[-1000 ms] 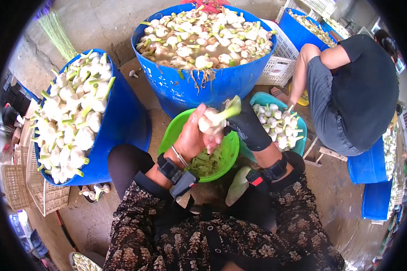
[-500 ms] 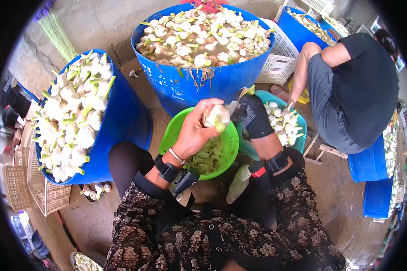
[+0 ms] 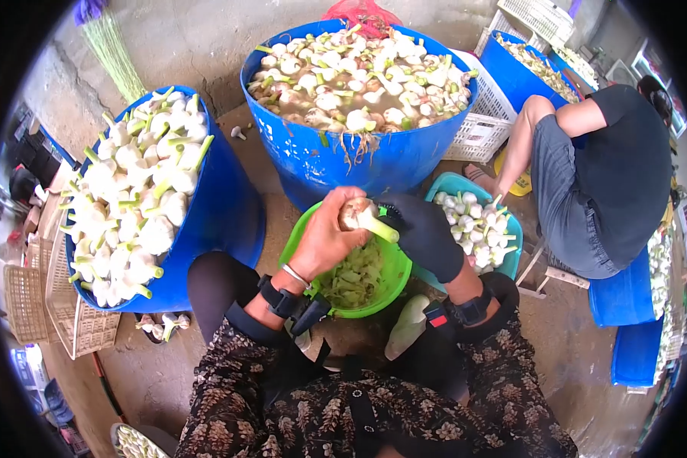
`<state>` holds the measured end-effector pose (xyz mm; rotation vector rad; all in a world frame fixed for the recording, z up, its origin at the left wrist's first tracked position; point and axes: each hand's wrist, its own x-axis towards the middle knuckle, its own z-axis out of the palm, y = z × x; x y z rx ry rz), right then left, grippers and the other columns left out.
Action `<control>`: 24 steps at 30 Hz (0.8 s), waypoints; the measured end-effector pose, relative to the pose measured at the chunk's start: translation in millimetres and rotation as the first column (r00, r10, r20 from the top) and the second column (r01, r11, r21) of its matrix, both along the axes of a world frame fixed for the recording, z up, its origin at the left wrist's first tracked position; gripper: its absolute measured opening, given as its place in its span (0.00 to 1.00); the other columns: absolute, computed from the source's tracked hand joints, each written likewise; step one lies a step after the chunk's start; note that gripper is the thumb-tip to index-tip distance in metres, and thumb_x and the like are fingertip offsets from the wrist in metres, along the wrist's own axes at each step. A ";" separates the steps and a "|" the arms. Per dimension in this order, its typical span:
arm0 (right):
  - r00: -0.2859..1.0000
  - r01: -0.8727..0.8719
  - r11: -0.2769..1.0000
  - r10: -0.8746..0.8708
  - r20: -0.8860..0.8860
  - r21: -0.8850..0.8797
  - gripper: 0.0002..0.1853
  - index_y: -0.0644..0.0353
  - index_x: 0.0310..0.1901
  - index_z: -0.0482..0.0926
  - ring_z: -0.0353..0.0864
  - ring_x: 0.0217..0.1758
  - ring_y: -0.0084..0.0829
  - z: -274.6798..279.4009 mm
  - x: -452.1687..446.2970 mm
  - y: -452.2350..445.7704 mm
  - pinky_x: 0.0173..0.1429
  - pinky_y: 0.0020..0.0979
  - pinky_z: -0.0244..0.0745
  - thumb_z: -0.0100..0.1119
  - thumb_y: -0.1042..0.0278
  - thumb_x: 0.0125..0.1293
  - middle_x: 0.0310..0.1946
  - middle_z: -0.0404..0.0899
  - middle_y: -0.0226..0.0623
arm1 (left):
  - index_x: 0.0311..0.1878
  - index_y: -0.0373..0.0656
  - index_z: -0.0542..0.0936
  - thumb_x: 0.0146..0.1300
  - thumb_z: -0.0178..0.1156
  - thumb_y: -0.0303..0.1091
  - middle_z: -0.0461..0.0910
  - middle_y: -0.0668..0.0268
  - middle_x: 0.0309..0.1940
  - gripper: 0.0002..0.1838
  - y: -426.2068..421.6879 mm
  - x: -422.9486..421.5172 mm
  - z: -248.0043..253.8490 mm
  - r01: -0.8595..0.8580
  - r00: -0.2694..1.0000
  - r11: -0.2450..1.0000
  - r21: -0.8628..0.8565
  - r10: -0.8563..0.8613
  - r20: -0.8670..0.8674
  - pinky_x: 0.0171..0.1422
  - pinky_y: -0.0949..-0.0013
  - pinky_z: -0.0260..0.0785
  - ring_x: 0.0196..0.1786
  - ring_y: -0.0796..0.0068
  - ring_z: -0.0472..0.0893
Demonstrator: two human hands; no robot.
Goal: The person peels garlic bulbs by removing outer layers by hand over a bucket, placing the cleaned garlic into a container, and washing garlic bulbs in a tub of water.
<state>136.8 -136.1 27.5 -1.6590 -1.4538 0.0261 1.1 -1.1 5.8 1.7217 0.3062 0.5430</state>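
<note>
My left hand [image 3: 324,238], bare with a bracelet at the wrist, grips a garlic bulb [image 3: 357,214] whose green stem points right and down. Close against the stem is my right hand [image 3: 424,233], in a dark glove, its fingers curled; what they hold, if anything, is hidden. Both hands are above a green basin [image 3: 395,286] with leafy peelings [image 3: 353,276] in it. Right of it, a teal basin [image 3: 513,256] holds white bulbs with short stems.
A large blue tub [image 3: 313,160] of garlic in water stands ahead. Another blue tub [image 3: 233,221], heaped with white bulbs, is at left. A co-worker in a dark shirt [image 3: 622,172] sits bent over at right. White crates [image 3: 481,126] stand behind.
The bulb has turned in my left hand, so its stem now points to the right. My right hand has come back close to the bulb. The view has shifted slightly.
</note>
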 end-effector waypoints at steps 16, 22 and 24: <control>0.972 0.053 0.998 -0.061 -0.228 -0.043 0.09 0.61 0.39 0.76 0.79 0.25 0.35 3.9 0.1 1.5 0.32 0.36 0.73 0.64 0.68 0.60 0.27 0.79 0.43 | 0.54 0.45 0.68 0.60 0.63 0.25 0.79 0.65 0.46 0.21 -1.5 5.0 3.4 0.125 0.980 0.789 -0.602 -0.001 0.201 0.43 0.75 0.73 0.44 0.77 0.79; 0.985 0.136 0.990 -0.138 -0.102 -0.020 0.07 0.60 0.37 0.76 0.80 0.29 0.48 -1.6 9.1 -0.6 0.32 0.39 0.72 0.62 0.70 0.58 0.25 0.78 0.46 | 0.56 0.45 0.68 0.58 0.61 0.19 0.77 0.67 0.50 0.23 -17.4 15.2 -4.5 0.076 0.933 0.953 -0.295 0.036 0.357 0.58 0.74 0.69 0.53 0.76 0.76; 0.983 0.126 0.992 -0.126 -0.136 -0.008 0.06 0.60 0.36 0.75 0.79 0.30 0.49 -2.8 14.1 -1.1 0.32 0.39 0.72 0.61 0.71 0.58 0.25 0.78 0.47 | 0.57 0.44 0.69 0.57 0.59 0.19 0.76 0.67 0.50 0.24 -12.8 13.6 -3.9 0.191 0.944 0.912 -0.364 -0.069 0.322 0.55 0.73 0.71 0.53 0.75 0.76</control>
